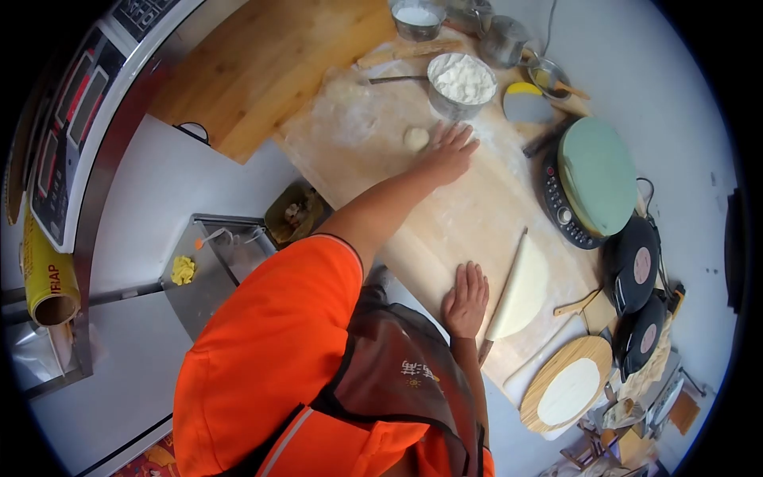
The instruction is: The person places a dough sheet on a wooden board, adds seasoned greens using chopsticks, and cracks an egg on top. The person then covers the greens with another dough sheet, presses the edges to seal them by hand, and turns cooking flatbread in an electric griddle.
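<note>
My left hand (450,156) reaches across the floured wooden board (413,211), palm down with fingers spread. Close beside its fingertips sits a small dough ball (416,139), and a metal bowl of flour (462,86) stands just beyond. Whether anything lies under the palm is hidden. My right hand (466,300) rests flat near the board's front edge, its fingers stretched out. To the right of it lies a thin rolling pin (503,296) with a sheet of dough (526,292) along it; the hand does not grip the pin.
A green-topped electric griddle (600,175) and two black pans (632,266) line the wall side. A round wooden board (600,350) bears a flat dough round (569,391). At the back are a yellow-edged scraper (524,103) and metal containers (502,41). A scale (79,111) stands left.
</note>
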Demonstrator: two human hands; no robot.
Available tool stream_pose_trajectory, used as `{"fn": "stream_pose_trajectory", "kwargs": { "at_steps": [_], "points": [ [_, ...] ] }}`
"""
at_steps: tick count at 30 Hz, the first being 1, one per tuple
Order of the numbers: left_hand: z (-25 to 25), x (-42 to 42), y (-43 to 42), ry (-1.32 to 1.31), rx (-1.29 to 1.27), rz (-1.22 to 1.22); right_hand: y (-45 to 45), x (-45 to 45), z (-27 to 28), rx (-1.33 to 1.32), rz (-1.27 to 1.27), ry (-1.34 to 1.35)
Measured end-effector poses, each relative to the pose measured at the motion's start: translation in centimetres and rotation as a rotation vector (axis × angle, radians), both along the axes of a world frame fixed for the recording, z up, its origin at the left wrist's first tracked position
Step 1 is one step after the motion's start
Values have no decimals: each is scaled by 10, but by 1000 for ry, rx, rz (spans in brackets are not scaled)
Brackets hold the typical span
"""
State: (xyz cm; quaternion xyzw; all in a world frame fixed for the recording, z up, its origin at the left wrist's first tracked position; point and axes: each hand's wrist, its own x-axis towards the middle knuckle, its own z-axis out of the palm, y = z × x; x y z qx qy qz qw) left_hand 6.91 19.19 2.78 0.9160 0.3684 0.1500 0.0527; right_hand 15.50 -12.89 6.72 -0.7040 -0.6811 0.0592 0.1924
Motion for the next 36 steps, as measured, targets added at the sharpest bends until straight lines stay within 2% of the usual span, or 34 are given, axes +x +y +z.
{"fn": "stream_pose_trajectory", "kwargs": {
  "at_steps": [3, 6, 9, 12, 15, 18, 21, 24, 27, 31, 32, 34, 35, 36],
  "points": [
    [5, -10, -6, -75, 62, 174, 0, 0, 0, 4, -5, 5],
    [3, -37, -13, 48, -79, 506, -1, 2, 1, 7, -6, 24],
    [-8, -64, -9, 35, 26, 306, -1, 2, -1, -8, -15, 29],
    [-6, -64, 10, 21, 86, 232, -2, 1, 1, -15, -14, 22],
    [-25, -61, 34, -89, -13, 207, -1, 3, -2, 10, -4, 4],
    [-32, -62, 52, -417, -323, 304, -2, 2, -2, 37, -2, -10],
    [-22, -95, 4, -79, -215, 410, -4, 1, 2, 38, -13, -5],
    [-14, -131, -65, 64, -36, 249, -6, 1, 3, 41, -16, -7],
    [-10, -135, -112, 82, -55, 218, -9, 1, 0, 78, -17, -14],
    [9, -103, -145, 186, -255, 206, -13, 2, -11, 106, -19, 10],
    [5, -90, -140, 16, -404, 229, -10, 4, -13, 104, -20, 28],
    [-17, -65, -137, -322, -705, 258, 7, 2, 0, 156, -133, 289],
    [-4, -47, -154, -601, -919, 343, 16, 0, 7, 178, -194, 419],
    [25, -24, -177, -890, -1126, 420, 23, -3, 33, 217, -69, 490]
  ]
}}
